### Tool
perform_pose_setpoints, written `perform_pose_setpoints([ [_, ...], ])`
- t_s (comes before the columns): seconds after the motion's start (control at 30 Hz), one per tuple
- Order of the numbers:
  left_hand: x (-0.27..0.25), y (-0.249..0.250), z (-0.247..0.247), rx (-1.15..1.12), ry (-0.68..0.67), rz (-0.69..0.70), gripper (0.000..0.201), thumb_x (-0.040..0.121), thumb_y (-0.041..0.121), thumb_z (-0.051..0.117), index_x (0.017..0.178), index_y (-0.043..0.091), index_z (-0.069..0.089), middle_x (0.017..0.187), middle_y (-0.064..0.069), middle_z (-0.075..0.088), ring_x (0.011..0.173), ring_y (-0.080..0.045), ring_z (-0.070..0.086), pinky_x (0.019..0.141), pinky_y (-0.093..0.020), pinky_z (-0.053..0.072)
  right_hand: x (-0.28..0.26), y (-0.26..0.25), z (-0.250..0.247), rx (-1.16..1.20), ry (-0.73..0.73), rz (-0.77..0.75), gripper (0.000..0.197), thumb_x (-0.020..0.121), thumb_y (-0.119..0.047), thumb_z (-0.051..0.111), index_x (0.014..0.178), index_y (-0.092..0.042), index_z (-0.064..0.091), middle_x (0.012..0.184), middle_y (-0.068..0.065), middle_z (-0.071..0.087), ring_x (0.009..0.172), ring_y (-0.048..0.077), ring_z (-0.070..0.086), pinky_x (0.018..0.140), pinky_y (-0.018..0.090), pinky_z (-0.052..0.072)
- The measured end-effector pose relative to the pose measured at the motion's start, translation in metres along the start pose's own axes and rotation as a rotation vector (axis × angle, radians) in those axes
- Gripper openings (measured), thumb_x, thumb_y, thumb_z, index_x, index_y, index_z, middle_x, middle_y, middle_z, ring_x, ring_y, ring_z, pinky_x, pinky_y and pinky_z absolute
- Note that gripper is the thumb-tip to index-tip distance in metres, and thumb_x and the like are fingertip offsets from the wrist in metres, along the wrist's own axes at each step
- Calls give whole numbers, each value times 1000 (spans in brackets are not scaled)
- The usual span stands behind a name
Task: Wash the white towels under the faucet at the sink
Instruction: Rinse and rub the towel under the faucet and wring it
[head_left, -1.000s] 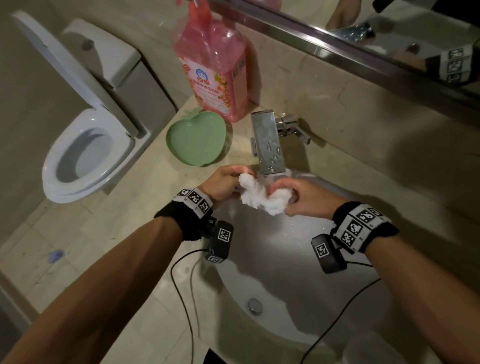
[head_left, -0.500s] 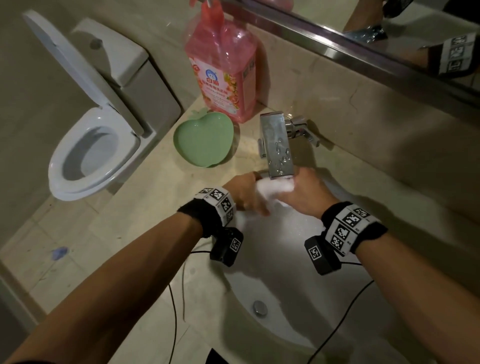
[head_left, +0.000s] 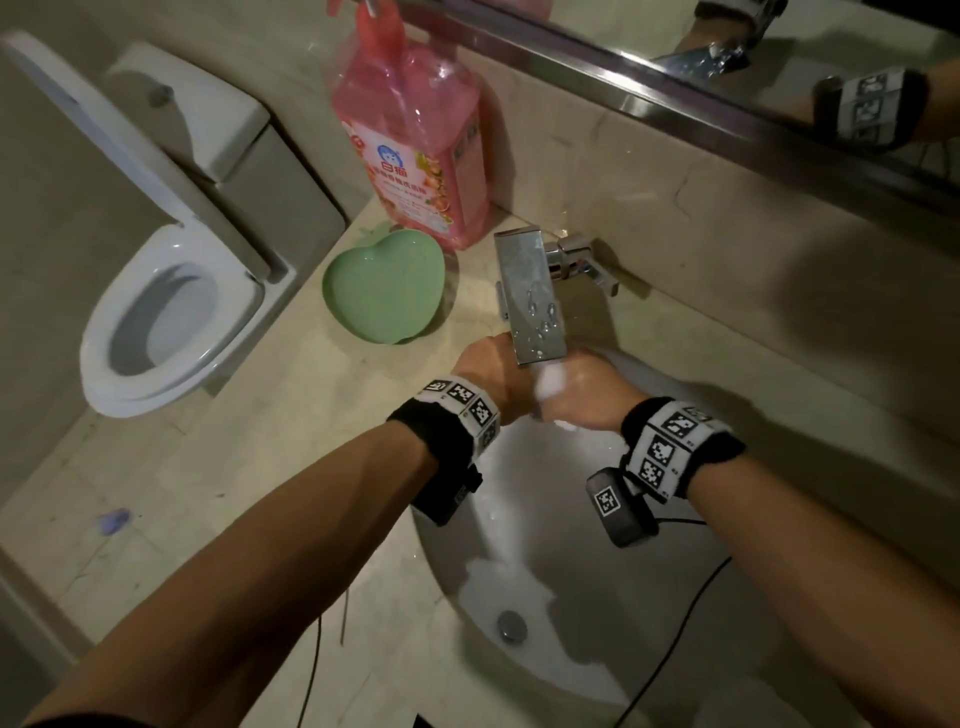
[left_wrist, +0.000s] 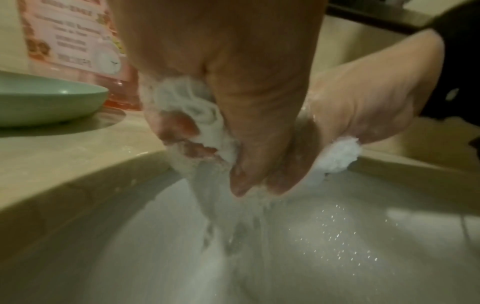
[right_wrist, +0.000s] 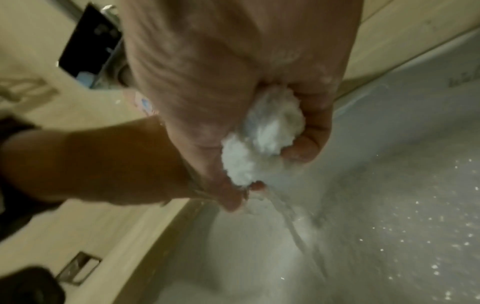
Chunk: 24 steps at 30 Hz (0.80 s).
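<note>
Both hands work directly beneath the flat chrome faucet (head_left: 530, 301) at the back rim of the sink (head_left: 675, 623). The white towel (head_left: 550, 383) sits bunched between them, mostly hidden in the head view, only a small pale lump showing. The left hand (head_left: 493, 379) has its fingers (left_wrist: 182, 127) curled into the wad, thumb pressed down over it; the right hand (head_left: 587, 395) has its fingers (right_wrist: 309, 144) closed round the other end, a tuft of cloth bulging out of the fist. Water streams off the cloth in threads into the basin, and droplets speckle the bowl. Judged from this, the step in hand is wringing or scrubbing under the flow. The towel looks soft, sodden, and compressible: heavier wet than dry, likely slick with water, and limp once released, so it would sag and trail toward the drain (head_left: 511, 626). Best hold seems to be a full fist on each end of the bunch rather than a fingertip pinch on an edge. On the bench (head_left: 311, 441) stand a pink detergent bottle (head_left: 415, 150) and a green apple-shaped dish (head_left: 384, 291), both well clear of the hands. A toilet (head_left: 156, 322) sits off left.
</note>
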<state>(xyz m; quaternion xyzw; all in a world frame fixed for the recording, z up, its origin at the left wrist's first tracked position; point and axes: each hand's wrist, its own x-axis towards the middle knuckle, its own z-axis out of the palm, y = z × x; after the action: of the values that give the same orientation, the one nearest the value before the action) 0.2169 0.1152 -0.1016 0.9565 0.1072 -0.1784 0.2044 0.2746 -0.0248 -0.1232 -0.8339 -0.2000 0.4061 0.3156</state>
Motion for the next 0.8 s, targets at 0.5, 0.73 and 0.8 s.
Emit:
perform_pose_setpoints([
  [0.5, 12, 5, 29, 10, -189, -71, 40, 88, 37, 62, 124, 20, 60, 120, -5, 63, 114, -25, 60, 92, -31, 47, -8, -5, 5, -698, 91, -84, 13, 91, -36, 66, 92, -23, 70, 74, -1, 63, 71, 20, 61, 67, 27, 46],
  [0.73, 6, -15, 1, -682, -209, 34, 59, 80, 11, 75, 135, 9, 53, 129, -7, 63, 117, -19, 60, 96, -24, 48, -7, 13, 0, -242, 103, 53, 68, 74, -55, 79, 126, -17, 56, 107, 1, 72, 91, 20, 68, 77, 34, 56],
  [0.8, 0, -22, -4, -841, -88, -2, 70, 76, -1, 77, 138, 4, 47, 128, -5, 62, 115, -11, 60, 92, -16, 49, -8, 13, 1, 114, -15, 104, 66, 69, -54, 78, 120, -20, 56, 98, 2, 75, 84, 20, 73, 73, 40, 62],
])
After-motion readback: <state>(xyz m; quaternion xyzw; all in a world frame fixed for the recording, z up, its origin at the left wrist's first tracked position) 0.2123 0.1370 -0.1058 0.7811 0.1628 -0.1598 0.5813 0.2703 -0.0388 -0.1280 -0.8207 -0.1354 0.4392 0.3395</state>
